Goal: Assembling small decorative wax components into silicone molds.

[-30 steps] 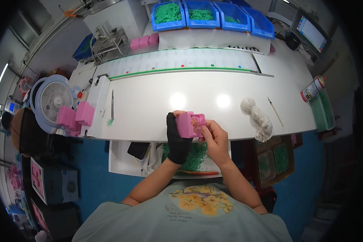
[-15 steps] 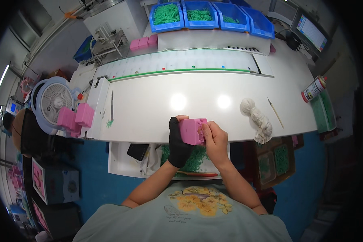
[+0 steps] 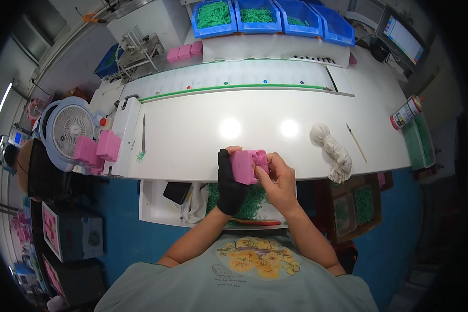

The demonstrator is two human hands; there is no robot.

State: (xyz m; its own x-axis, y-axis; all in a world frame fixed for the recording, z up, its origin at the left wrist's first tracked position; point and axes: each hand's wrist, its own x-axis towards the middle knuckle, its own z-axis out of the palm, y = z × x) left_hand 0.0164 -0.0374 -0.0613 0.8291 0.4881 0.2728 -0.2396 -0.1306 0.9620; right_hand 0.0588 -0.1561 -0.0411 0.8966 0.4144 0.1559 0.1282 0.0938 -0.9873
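Observation:
Above the table's front edge, my left hand [image 3: 231,183], in a black glove with bare fingertips, is wrapped around a pink plastic block [image 3: 243,167]. The block's right side has a recessed, uneven shape. My right hand [image 3: 280,183] is closed on that side, with the thumb across the recess and the fingers behind. Whether a smaller piece is under the thumb cannot be made out. Below both hands, an open white drawer [image 3: 153,210] holds many small green pieces [image 3: 252,203], a white cloth [image 3: 195,205], a dark flat object [image 3: 177,192] and a red-handled tool [image 3: 257,222].
A white conveyor [image 3: 234,78] crosses the table behind blue-bin-lined space; blue bins [image 3: 213,32] hold green pieces. Tweezers [image 3: 144,132] and a fan [image 3: 73,131] with pink blocks [image 3: 109,145] are left. Bundled cloth [image 3: 334,153], a thin pointed tool [image 3: 356,143] and a spray can [image 3: 405,113] are right.
My right thumb has shifted down and left across the block's recess. The block is turned slightly, still in my left hand. Coloured dots on the conveyor have moved left.

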